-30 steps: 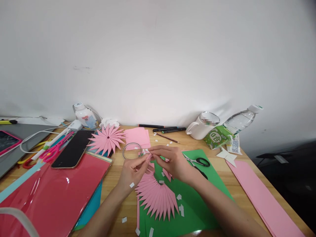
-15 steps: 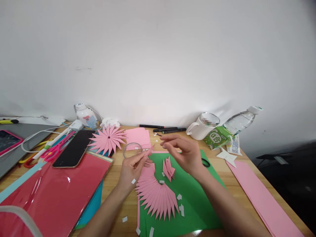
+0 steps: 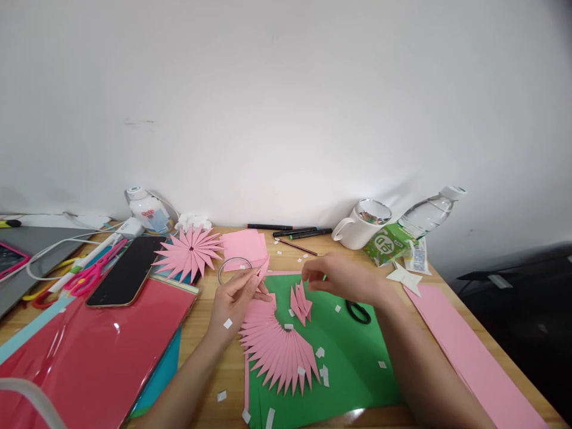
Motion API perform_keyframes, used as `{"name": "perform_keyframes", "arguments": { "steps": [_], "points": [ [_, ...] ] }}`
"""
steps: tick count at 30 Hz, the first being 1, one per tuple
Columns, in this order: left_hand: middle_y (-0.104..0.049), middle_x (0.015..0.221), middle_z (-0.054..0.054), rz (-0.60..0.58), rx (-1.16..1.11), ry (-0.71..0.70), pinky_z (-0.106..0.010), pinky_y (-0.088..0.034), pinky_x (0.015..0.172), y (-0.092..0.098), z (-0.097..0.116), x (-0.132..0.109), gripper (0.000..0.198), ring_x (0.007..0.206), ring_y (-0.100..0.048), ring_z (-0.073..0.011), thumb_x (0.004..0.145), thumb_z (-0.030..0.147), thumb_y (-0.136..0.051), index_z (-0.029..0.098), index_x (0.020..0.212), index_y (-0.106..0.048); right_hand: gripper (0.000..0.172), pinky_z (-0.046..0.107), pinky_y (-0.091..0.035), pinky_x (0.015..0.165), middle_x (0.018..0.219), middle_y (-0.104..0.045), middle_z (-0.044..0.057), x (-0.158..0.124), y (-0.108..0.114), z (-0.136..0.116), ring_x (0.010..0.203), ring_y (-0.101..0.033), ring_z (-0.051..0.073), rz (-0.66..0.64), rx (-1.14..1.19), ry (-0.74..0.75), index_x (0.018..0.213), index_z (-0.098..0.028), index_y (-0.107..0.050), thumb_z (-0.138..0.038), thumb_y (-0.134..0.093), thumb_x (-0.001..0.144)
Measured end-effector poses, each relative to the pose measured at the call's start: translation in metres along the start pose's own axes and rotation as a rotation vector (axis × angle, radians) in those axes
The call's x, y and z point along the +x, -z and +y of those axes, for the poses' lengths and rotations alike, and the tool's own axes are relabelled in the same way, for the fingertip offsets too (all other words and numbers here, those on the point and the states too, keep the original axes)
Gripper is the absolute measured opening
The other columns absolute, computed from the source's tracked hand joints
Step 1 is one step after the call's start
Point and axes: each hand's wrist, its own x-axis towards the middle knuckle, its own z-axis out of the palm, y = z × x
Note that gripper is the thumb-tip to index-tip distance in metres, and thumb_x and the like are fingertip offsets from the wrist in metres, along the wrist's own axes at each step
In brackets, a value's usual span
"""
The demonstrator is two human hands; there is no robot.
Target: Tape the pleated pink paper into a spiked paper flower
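My left hand [image 3: 233, 300] pinches a folded pink paper piece [image 3: 263, 270] between thumb and fingers, its pointed tip upward. A small white scrap sticks to the back of this hand. Over the green sheet [image 3: 357, 357], my right hand [image 3: 342, 277] hovers palm down with fingers bent loosely and apart, and I see nothing in it. Just left of and below its fingertips stands a small cluster of folded pink pieces [image 3: 301, 304]. Below both hands lies a curved fan of joined pink pointed folds [image 3: 281, 357]. A thin ring [image 3: 235, 260] sits behind my left hand.
A finished pink paper star [image 3: 191, 249], black phone [image 3: 127, 271], pink scissors [image 3: 92, 274] and red sheet [image 3: 98, 345] are left. Pink squares [image 3: 243, 245], markers [image 3: 301, 232] and a pencil [image 3: 297, 246] lie behind. Right are a mug [image 3: 361, 226], bottle [image 3: 429, 211] and pink strips [image 3: 469, 351].
My right hand has lowered, its fingers curling down beside the pink cluster. My left hand still holds the folded piece, now tipped more upright. The view has shifted slightly.
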Motion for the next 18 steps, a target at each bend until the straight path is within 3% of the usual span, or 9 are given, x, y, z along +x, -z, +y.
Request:
{"name": "perform_keyframes", "arguments": {
  "steps": [2, 8, 12, 15, 18],
  "points": [
    [-0.067, 0.073, -0.004, 0.005, -0.067, 0.024, -0.028, -0.057, 0.065, 0.0, -0.002, 0.001, 0.024, 0.066, -0.065, -0.0167, 0.08, 0.037, -0.064, 0.016, 0.083, -0.075, 0.007, 0.025, -0.043, 0.058, 0.072, -0.07, 0.006, 0.014, -0.015, 0.006, 0.074, -0.066, 0.022, -0.025, -0.108, -0.202, 0.077, -0.018, -0.067, -0.012, -0.068, 0.072],
    [-0.068, 0.07, -0.005, 0.015, -0.174, 0.085, -0.029, -0.053, 0.063, 0.004, -0.009, 0.002, 0.032, 0.062, -0.063, -0.0161, 0.075, 0.035, -0.07, 0.014, 0.098, -0.074, 0.014, 0.022, -0.04, 0.049, 0.066, -0.068, 0.001, 0.033, -0.038, 0.018, 0.059, -0.063, 0.016, -0.135, 0.047, -0.223, 0.077, -0.017, -0.061, -0.012, -0.068, 0.066],
    [-0.061, 0.063, 0.0, -0.008, -0.058, 0.0, -0.024, -0.046, 0.061, 0.006, -0.01, 0.002, 0.021, 0.059, -0.054, -0.0119, 0.08, 0.034, -0.065, 0.016, 0.084, -0.074, 0.01, 0.02, -0.043, 0.048, 0.064, -0.067, -0.001, 0.032, -0.036, 0.022, 0.056, -0.064, 0.013, -0.181, 0.162, -0.234, 0.083, -0.017, -0.06, -0.015, -0.06, 0.074],
    [-0.057, 0.063, -0.001, -0.017, -0.016, -0.015, -0.023, -0.044, 0.062, 0.006, -0.01, 0.001, 0.034, 0.063, -0.052, -0.0125, 0.087, 0.038, -0.055, 0.017, 0.063, -0.067, 0.027, 0.021, -0.043, 0.051, 0.067, -0.067, -0.001, 0.027, -0.028, 0.021, 0.06, -0.064, 0.014, -0.098, 0.171, -0.217, 0.1, -0.016, -0.058, -0.014, -0.06, 0.073],
    [-0.059, 0.063, -0.003, -0.013, -0.071, 0.014, -0.024, -0.044, 0.06, 0.005, -0.009, 0.0, 0.042, 0.064, -0.053, -0.0139, 0.089, 0.039, -0.05, 0.016, 0.058, -0.065, 0.035, 0.023, -0.043, 0.056, 0.072, -0.068, 0.001, 0.022, -0.018, 0.017, 0.066, -0.062, 0.015, 0.044, 0.162, -0.22, 0.105, -0.015, -0.058, -0.015, -0.062, 0.07]
  ]
}}
